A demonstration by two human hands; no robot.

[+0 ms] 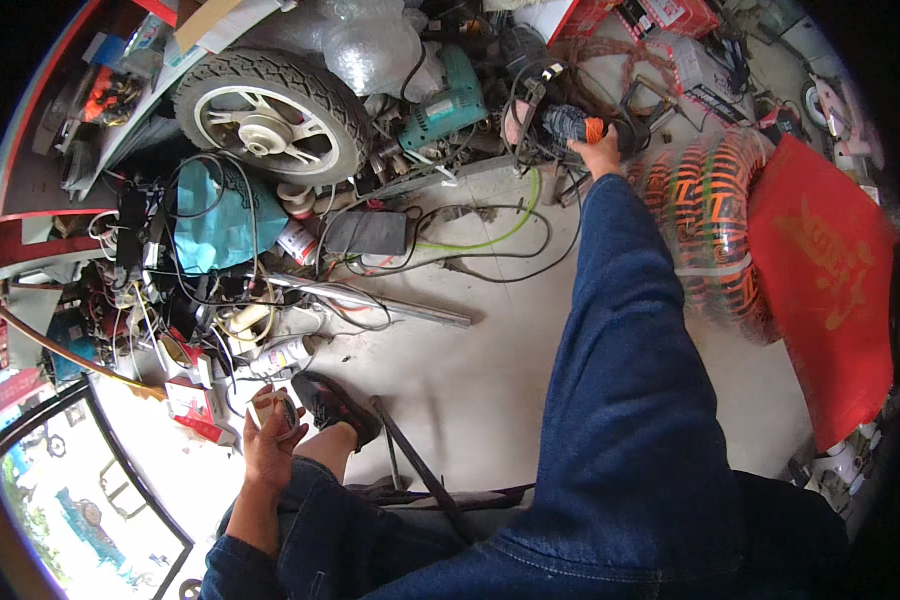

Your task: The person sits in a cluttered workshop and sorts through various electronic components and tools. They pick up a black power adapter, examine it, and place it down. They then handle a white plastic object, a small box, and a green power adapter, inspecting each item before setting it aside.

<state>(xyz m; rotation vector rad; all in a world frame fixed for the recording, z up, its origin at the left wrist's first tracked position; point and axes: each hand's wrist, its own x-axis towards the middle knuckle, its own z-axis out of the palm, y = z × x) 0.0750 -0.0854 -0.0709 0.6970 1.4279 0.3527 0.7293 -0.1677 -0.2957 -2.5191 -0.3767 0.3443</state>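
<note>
At the lower left, my left hand is closed around a small pale object with a rounded dark face; its exact kind is unclear. My right arm stretches far forward to the back of the floor. There my right hand closes on a dark ridged thing with an orange part, and most of those fingers are hidden. Beside it sits a pinkish piece among black cables. A green power tool lies left of that hand, and tyres in clear wrap stand to its right.
A spoked wheel with a tyre leans at the back left. Tangled cables, a blue bag, a grey flat box and a metal bar crowd the left floor. A red sheet stands right; my shoe is near my left hand.
</note>
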